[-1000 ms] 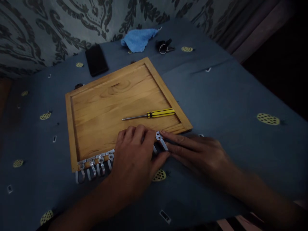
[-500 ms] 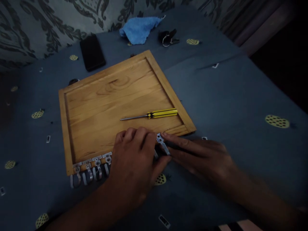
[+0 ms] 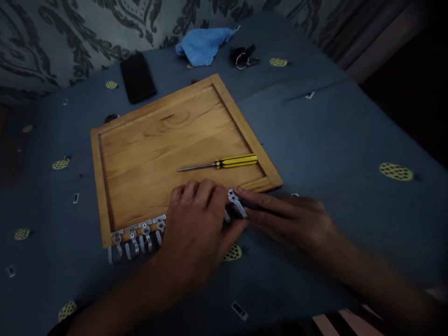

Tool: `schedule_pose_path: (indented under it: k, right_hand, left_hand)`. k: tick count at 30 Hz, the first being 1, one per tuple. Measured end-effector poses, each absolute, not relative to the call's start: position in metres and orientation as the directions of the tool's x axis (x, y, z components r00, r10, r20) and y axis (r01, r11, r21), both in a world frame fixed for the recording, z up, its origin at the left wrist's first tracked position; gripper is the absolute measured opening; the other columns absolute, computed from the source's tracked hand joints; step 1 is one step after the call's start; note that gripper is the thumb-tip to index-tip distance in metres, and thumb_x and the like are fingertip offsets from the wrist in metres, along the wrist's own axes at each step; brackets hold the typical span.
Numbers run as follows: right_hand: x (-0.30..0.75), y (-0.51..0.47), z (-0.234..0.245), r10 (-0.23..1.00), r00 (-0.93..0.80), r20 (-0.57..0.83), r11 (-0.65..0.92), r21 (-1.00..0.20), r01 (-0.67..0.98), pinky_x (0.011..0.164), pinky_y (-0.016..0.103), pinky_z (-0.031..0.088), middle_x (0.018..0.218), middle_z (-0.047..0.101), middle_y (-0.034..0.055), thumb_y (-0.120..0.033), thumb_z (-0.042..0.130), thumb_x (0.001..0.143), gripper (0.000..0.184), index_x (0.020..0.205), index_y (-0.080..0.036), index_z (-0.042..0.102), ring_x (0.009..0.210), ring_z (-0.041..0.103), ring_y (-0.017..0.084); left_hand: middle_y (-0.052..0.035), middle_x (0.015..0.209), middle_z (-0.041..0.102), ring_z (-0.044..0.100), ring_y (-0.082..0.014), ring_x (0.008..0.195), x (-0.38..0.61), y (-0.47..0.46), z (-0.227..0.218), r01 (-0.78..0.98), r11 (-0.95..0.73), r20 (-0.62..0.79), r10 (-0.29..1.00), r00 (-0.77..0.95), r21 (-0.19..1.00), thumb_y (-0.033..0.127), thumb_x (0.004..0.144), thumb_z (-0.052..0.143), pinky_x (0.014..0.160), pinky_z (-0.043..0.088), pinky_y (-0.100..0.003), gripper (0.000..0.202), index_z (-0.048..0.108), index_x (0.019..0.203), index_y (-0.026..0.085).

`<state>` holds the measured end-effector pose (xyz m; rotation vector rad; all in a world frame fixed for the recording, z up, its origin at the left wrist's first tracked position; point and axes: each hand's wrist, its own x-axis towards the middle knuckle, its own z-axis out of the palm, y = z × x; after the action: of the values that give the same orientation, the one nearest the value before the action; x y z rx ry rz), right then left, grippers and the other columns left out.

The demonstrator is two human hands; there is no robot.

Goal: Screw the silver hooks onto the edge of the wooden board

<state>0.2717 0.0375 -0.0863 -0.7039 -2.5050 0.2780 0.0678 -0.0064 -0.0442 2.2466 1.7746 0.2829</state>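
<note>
A framed wooden board (image 3: 164,158) lies flat, with metal coat hooks (image 3: 146,235) along its near edge. My left hand (image 3: 198,224) is closed over this edge, its fingers curled on the board's rim and its thumb pointing right under a hook; it covers the middle of the row. Between my hands shows a silvery metal hook (image 3: 234,197) with screw holes. My right hand (image 3: 294,217) pinches it from the right, forefinger at its top plate and the other fingers lower. A screwdriver (image 3: 224,162) with a yellow and black handle rests on the board above my hands.
The board lies on a blue cloth with pineapple prints (image 3: 332,140). Beyond its far edge are a black phone (image 3: 137,78), a blue rag (image 3: 203,45) and a bunch of keys (image 3: 243,58). A small dark object (image 3: 112,118) touches the board's far left corner.
The view has shifted slightly, so the board sits a little higher and its left side further right. Both hands keep nearly the same hold at the hook.
</note>
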Motion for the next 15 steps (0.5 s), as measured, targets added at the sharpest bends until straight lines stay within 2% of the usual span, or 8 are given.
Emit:
schedule_pose_path:
  k: [3,6,10,15]
  right_hand:
    - [0.270,0.038,-0.084,0.525,-0.715,0.462,0.851,-0.321,0.417,0.062,0.027,0.065,0.123,0.075,0.0082,-0.019,0.052,0.102,0.024,0.104,-0.020,0.076,0.081,0.080,0.017]
    - [0.269,0.037,-0.087,0.541,-0.699,0.467,0.839,-0.350,0.416,0.064,0.030,0.067,0.125,0.074,0.0066,-0.023,0.054,0.102,0.024,0.102,-0.022,0.078,0.081,0.080,0.019]
    - [0.269,0.038,-0.091,0.564,-0.702,0.435,0.819,-0.408,0.404,0.076,0.030,0.068,0.131,0.071,0.0032,-0.024,0.057,0.100,0.022,0.106,-0.027,0.079,0.088,0.079,0.019]
    - [0.269,0.040,-0.092,0.507,-0.718,0.477,0.859,-0.352,0.372,0.077,0.029,0.067,0.127,0.073,0.0076,-0.024,0.057,0.100,0.022,0.101,-0.021,0.079,0.092,0.079,0.019]
  left_hand:
    - [-0.0065,0.105,0.068,0.060,-0.0281,0.101,0.065,-0.007,-0.042,0.898,-0.215,-0.008,0.972,0.236,0.385,0.048,0.091,0.067,0.085,0.046,-0.045,0.034,0.064,0.109,0.020]
    - [-0.0057,0.103,0.067,0.062,-0.0266,0.101,0.057,-0.006,-0.036,0.850,-0.224,0.042,0.972,0.232,0.477,0.042,0.094,0.065,0.085,0.048,-0.043,0.027,0.064,0.108,0.019]
    - [-0.0061,0.104,0.069,0.064,-0.0236,0.101,0.037,-0.004,-0.025,0.805,-0.207,0.144,0.978,0.152,0.556,0.032,0.098,0.056,0.086,0.049,-0.039,0.021,0.065,0.109,0.017]
    - [-0.0050,0.105,0.071,0.067,-0.0197,0.097,0.004,-0.004,-0.018,0.759,-0.184,0.201,0.977,0.071,0.624,0.035,0.095,0.058,0.087,0.050,-0.034,0.022,0.067,0.107,0.018]
